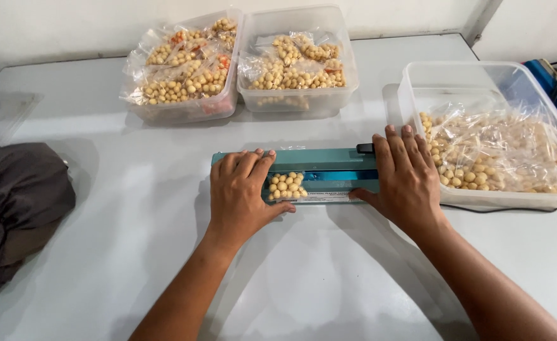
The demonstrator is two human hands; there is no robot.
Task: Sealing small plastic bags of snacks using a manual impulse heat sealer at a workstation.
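Both hands press flat on a teal sealer (319, 172) on a white table (329, 271). The left hand (240, 192) lies beside a small bag (286, 186) of pale round snacks under the bar; the right hand (405, 173) covers the bar's right end. Three clear tubs hold more bags: two (184, 63) (297, 57) behind, one (487, 136) at right. Dark cloth (13, 208) lies left.
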